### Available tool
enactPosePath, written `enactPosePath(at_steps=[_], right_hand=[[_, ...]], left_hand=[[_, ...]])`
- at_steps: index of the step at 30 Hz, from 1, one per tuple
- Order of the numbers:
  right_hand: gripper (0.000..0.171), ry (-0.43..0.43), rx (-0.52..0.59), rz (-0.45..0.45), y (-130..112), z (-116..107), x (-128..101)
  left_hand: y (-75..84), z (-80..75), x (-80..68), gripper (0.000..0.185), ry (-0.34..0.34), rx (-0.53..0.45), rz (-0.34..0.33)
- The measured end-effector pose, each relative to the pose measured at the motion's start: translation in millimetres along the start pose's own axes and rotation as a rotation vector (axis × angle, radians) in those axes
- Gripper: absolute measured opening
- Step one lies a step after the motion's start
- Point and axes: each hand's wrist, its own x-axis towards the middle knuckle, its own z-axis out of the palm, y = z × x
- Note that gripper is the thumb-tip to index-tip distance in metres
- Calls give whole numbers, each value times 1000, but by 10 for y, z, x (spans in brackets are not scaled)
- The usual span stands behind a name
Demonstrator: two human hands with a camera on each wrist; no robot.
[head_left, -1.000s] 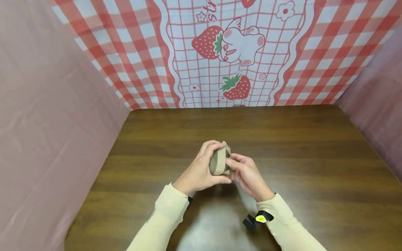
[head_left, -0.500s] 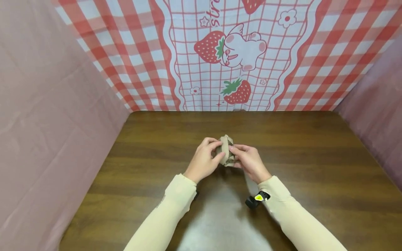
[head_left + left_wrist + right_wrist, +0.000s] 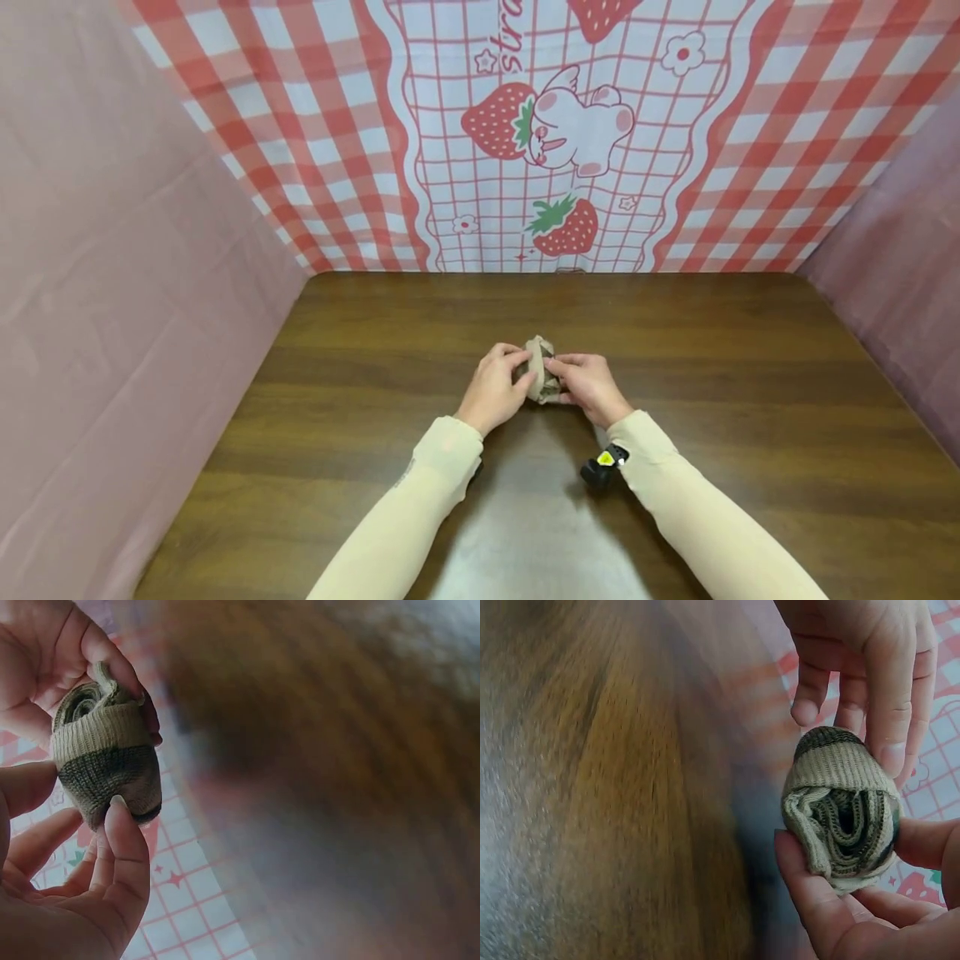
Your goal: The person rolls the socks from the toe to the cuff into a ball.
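Note:
A rolled-up pair of socks (image 3: 536, 371), ribbed beige with a dark green knit section, is held up between both hands over the table. My left hand (image 3: 492, 390) pinches its rounded, closed end between thumb and fingertips. On the opposite side, my right hand (image 3: 591, 387) grips the open end, thumb on one face and fingers on the other. Coiled layers of the socks (image 3: 847, 825) show inside the folded cuff in the right wrist view. From the left wrist, the beige cuff band appears wrapped round the roll (image 3: 105, 765), its dark part towards the left fingertips.
A brown wood-grain table (image 3: 375, 325) spreads beneath the hands. Behind it hangs a red-and-white checked cloth (image 3: 337, 125) with strawberry prints. Pink cloth walls (image 3: 150, 275) border both sides. A black wrist camera (image 3: 597, 473) is strapped at the right wrist.
Over the last second, the left hand has gone from wrapping widely round the socks to pinching their end. Its forearm has reached farther forward. The right hand keeps its grip.

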Motion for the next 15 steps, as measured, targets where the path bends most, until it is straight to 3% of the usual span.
enactPosePath(at_steps=[7,15], right_hand=[[43,34,-65,15,-7,26,20],[44,75,-164,-8,28,45,-36]], left_hand=[[11,-3,11,38,-11,83,1],[-14,42,-34,36,-35,105,-52]])
